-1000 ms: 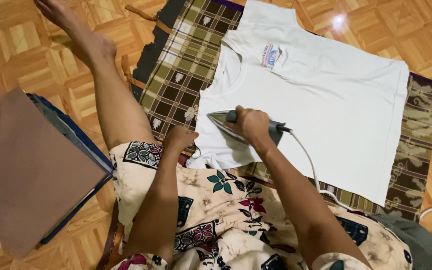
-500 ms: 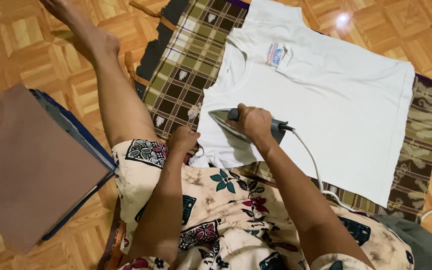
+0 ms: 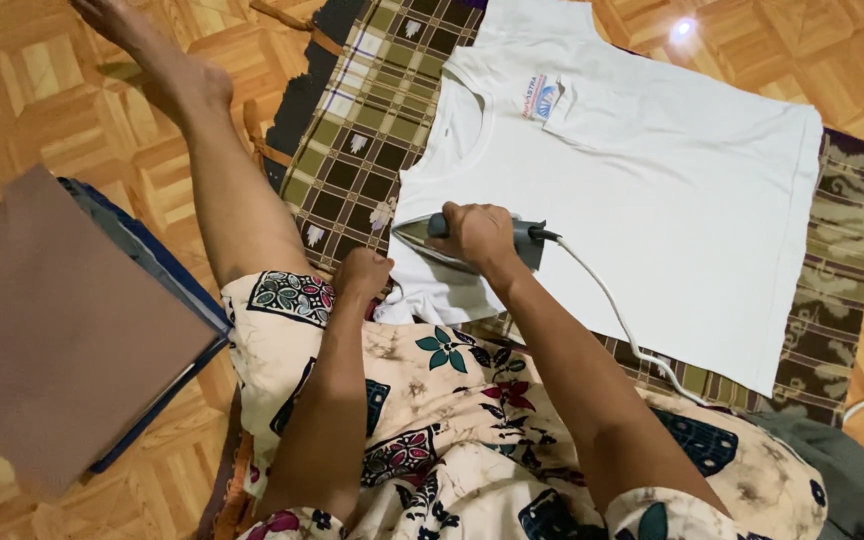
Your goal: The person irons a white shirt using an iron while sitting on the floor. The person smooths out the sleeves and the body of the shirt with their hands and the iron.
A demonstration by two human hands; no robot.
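A white T-shirt (image 3: 672,190) lies flat on a checked brown and green cloth (image 3: 352,150) spread over the wooden floor. My right hand (image 3: 474,236) grips the handle of a grey electric iron (image 3: 422,236), whose tip points left over the shirt's near sleeve. Its white cord (image 3: 617,320) trails back to the right. My left hand (image 3: 362,270) is closed on the sleeve's edge at the cloth, just left of the iron.
A stack of folded clothes (image 3: 62,320), brown on top with blue beneath, sits on the parquet at the left. My bare leg (image 3: 222,180) stretches out beside the cloth. A grey garment (image 3: 842,470) lies at the lower right.
The iron and my right hand have slid a little to the left along the sleeve. My left hand stays at the sleeve's edge.
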